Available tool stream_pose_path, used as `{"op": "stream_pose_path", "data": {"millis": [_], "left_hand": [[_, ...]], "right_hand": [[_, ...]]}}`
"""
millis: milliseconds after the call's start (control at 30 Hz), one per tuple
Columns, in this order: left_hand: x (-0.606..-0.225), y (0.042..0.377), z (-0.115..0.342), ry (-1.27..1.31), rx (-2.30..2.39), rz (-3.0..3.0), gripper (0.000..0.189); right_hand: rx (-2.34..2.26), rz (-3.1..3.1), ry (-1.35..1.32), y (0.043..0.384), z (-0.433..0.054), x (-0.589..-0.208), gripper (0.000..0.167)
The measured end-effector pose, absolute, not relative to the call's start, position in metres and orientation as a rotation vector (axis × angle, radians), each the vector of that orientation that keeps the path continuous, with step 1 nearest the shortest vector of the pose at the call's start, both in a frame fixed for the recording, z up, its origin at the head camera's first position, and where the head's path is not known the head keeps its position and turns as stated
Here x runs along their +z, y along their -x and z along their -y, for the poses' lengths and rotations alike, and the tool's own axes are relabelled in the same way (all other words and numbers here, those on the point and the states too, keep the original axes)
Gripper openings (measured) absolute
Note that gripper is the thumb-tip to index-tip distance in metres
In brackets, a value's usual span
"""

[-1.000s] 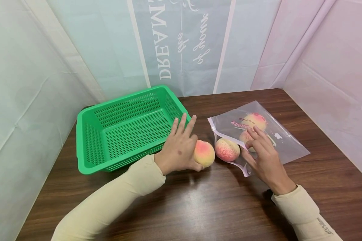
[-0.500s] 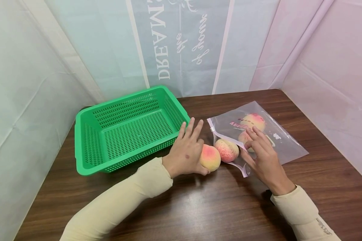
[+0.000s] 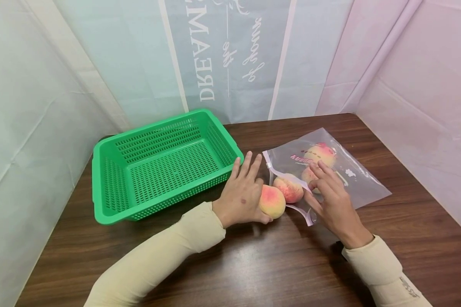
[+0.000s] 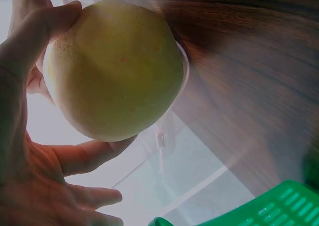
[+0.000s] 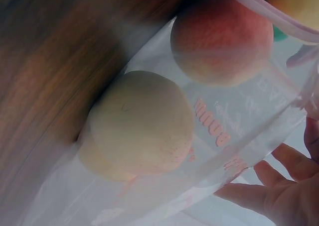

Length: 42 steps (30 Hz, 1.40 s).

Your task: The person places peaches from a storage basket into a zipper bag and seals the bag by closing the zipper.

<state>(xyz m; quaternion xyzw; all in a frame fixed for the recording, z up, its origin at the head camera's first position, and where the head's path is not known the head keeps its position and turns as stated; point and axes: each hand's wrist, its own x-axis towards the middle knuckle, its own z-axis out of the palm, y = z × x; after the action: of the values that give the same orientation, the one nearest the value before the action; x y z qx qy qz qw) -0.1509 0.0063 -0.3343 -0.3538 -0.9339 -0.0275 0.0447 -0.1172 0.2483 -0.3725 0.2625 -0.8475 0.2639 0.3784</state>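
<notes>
My left hand (image 3: 241,196) holds a yellow-and-pink peach (image 3: 273,202) between thumb and index finger, the other fingers spread. That peach (image 4: 117,69) fills much of the left wrist view. It sits right at the mouth of a clear zip bag (image 3: 363,187) lying on the table. Just inside the mouth is a second, redder peach (image 3: 292,189). Two more, a far peach (image 3: 322,152) and one partly behind my fingers, show through the film. With thumb and index finger my right hand (image 3: 336,204) pinches the bag's upper lip and keeps the mouth raised. Pink print marks the film.
A green perforated basket (image 3: 169,204) stands on the dark wooden table (image 3: 230,277) left of my left hand, its right corner close to the fingertips. Behind the table hangs a pale cloth (image 3: 138,55) with lettering. More cloth walls rise on both sides.
My left hand has moved right with its peach, up against the peach in the bag's mouth. That one has gone a little deeper under the lip. The right hand keeps its pinch.
</notes>
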Motion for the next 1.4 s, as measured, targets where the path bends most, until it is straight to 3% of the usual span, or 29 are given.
{"op": "stream_pose_path", "data": {"millis": [767, 1267, 1400], "left_hand": [[-0.339, 0.155, -0.037, 0.875, -0.134, 2.933, 0.089], [-0.345, 0.156, -0.049, 0.827, -0.161, 2.932, 0.093], [-0.347, 0.156, -0.053, 0.798, -0.162, 2.927, 0.102]], "right_hand": [[0.655, 2.173, -0.715, 0.116, -0.249, -0.371, 0.033], [0.676, 2.168, -0.735, 0.118, -0.246, -0.370, 0.047], [0.675, 2.170, -0.734, 0.118, -0.245, -0.370, 0.046]]}}
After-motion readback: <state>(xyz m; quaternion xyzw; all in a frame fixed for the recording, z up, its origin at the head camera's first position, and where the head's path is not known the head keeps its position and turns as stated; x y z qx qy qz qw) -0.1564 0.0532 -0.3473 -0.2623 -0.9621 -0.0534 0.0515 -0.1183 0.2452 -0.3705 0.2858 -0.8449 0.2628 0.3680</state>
